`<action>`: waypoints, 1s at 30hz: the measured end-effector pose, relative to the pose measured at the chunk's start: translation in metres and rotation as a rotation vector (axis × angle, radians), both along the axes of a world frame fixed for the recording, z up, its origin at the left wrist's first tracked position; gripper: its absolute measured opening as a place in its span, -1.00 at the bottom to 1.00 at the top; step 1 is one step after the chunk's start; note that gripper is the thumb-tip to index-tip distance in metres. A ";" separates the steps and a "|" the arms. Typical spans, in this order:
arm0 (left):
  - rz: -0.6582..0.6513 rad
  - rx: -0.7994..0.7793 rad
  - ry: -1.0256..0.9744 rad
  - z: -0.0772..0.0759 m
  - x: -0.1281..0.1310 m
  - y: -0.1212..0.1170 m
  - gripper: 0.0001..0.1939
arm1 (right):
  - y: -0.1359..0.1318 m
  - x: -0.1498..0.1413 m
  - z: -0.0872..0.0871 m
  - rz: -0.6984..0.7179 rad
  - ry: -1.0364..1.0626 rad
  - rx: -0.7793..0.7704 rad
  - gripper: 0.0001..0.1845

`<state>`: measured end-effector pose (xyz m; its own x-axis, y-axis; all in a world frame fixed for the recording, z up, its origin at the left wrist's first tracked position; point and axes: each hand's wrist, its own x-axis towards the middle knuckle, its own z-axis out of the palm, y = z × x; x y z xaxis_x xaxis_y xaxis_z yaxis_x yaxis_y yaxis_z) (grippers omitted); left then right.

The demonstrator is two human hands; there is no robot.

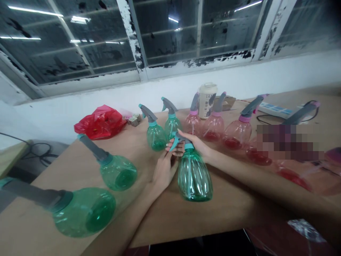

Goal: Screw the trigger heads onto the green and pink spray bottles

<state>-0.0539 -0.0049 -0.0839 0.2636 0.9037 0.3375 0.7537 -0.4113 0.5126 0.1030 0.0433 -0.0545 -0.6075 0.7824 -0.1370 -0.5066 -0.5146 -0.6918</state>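
Observation:
A clear green spray bottle (pixel 195 177) with a grey and teal sprayer head is in front of me, near the table's front edge. My left hand (pixel 165 166) has its fingers closed around the nozzle and teal trigger (pixel 174 144). Behind the head and neck, my right hand (pixel 198 145) grips from the far side, its fingers partly hidden by the sprayer. Just beyond my hands stand two more green spray bottles (pixel 156 137). Two others, one of them a green spray bottle (pixel 118 172) closer in, are to the left of my left arm.
Several pink spray bottles (pixel 238 133) line the right side, beyond my right forearm. At the back are a red plastic bag (pixel 100 122), a paper cup (pixel 207 101) and a white power strip (pixel 275 109). A pixelated patch covers part of the right side. Windows rise behind the table (pixel 170 227).

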 end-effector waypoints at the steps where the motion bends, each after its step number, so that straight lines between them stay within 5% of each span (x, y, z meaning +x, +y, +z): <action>1: 0.002 0.001 0.000 0.000 0.000 0.000 -0.75 | 0.000 0.000 0.001 0.000 0.002 0.013 -0.63; 12: -0.004 0.038 0.044 0.002 0.001 -0.002 -0.72 | -0.007 0.008 0.024 0.001 -0.062 0.216 -0.67; 30: -0.034 -0.030 0.213 -0.002 0.007 -0.002 -0.67 | -0.014 0.006 0.031 -0.097 -0.099 0.259 -0.69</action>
